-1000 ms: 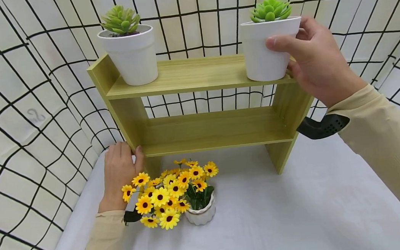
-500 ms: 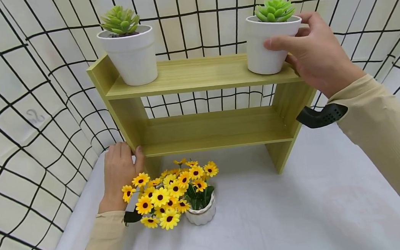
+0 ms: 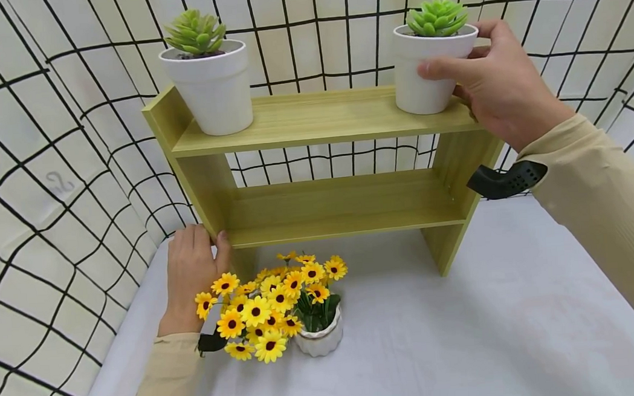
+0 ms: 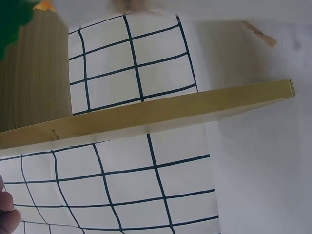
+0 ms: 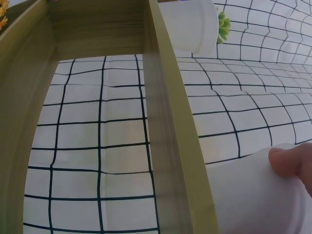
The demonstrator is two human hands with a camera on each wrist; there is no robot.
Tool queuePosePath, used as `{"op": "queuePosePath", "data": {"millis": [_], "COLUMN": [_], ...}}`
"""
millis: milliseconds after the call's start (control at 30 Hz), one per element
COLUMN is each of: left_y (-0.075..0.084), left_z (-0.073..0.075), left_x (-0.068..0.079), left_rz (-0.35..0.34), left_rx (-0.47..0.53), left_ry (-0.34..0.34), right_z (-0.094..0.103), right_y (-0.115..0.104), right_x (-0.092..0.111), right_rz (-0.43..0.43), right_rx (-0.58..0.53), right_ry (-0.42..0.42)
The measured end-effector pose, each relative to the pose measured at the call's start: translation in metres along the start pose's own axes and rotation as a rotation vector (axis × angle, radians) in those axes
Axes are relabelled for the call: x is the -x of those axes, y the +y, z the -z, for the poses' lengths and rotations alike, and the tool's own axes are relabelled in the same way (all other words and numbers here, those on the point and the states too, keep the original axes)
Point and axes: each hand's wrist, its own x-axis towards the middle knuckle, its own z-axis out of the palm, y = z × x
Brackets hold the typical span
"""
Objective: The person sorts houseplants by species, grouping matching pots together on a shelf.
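Note:
On the right of the upper board of a two-tier wooden shelf (image 3: 312,118) stands a white plant pot (image 3: 419,86) with a green artificial succulent (image 3: 437,18). My right hand (image 3: 498,84) grips this pot from its right side, thumb across the front and fingers behind the rim. The right wrist view shows the thumb (image 5: 287,161) against the white pot wall. At the shelf's left side panel, my left hand (image 3: 193,272) holds the edge, thumb on the inner side and fingers outside. Part of its curled fingertips (image 4: 9,214) shows in the left wrist view.
A matching potted succulent (image 3: 209,86) stands at the upper board's left end. Yellow artificial flowers in a small white pot (image 3: 322,337) stand in front of the shelf, close to my left wrist. Black wire mesh (image 3: 348,44) encloses the back and sides of the white-covered table (image 3: 440,348).
My right hand has shifted the gripped pot backward and slightly right, from the upper board's front edge to further in. My left hand stays at the side panel.

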Motion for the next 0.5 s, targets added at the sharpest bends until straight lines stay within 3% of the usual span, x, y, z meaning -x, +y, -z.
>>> {"op": "queuePosePath", "data": {"millis": [267, 500], "left_y": [0.001, 0.006], "left_z": [0.001, 0.003], "left_x": [-0.001, 0.000], "left_rz": [0.009, 0.075], "left_rx": [-0.016, 0.031], "left_ry": [-0.029, -0.019], "right_z": [0.000, 0.001], "right_y": [-0.006, -0.012], "right_x": [0.011, 0.023], "right_rz": [-0.013, -0.022], "right_rx": [0.008, -0.122], "right_ry": [0.061, 0.094]}}
